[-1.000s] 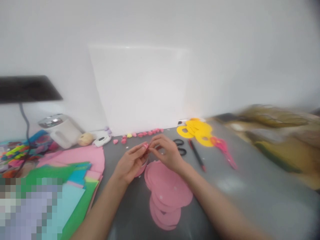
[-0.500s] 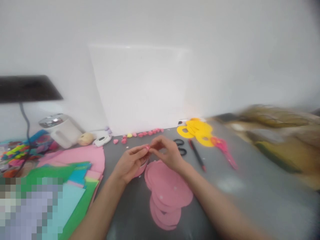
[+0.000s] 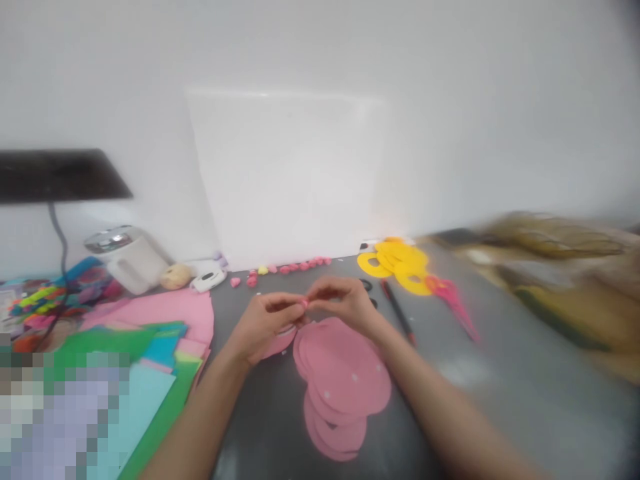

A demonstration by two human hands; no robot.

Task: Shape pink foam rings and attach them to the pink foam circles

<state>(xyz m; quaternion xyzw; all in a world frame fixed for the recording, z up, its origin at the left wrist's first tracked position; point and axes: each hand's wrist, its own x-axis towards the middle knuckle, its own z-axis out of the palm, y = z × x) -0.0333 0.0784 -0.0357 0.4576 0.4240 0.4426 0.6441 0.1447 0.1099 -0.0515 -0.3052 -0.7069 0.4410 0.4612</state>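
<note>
Between the fingertips of both hands is a small pink piece point(image 3: 305, 303), too small and blurred to name surely. My left hand point(image 3: 270, 323) pinches it from the left with closed fingers. From the right, the thumb and fingers of my right hand point(image 3: 343, 303) close on it too. Under my left hand a pink ring-like piece point(image 3: 280, 343) shows in part. Just below the hands lie overlapping rounded pink paper shapes point(image 3: 345, 373) with small white spots. Behind the hands, a row of small pink lumps point(image 3: 295, 267) with a yellow one runs along the wall.
Black-handled scissors point(image 3: 367, 285), partly hidden, a dark pencil point(image 3: 397, 310), yellow paper rings point(image 3: 400, 260) and pink scissors point(image 3: 455, 303) lie to the right. Coloured sheets point(image 3: 150, 387) are stacked left, near a white mug-like container point(image 3: 135, 263). A white board point(image 3: 290, 180) leans against the wall.
Both hands have come closer together at the fingertips, and the right hand has flattened and lowered slightly. The whole view has shifted a little.
</note>
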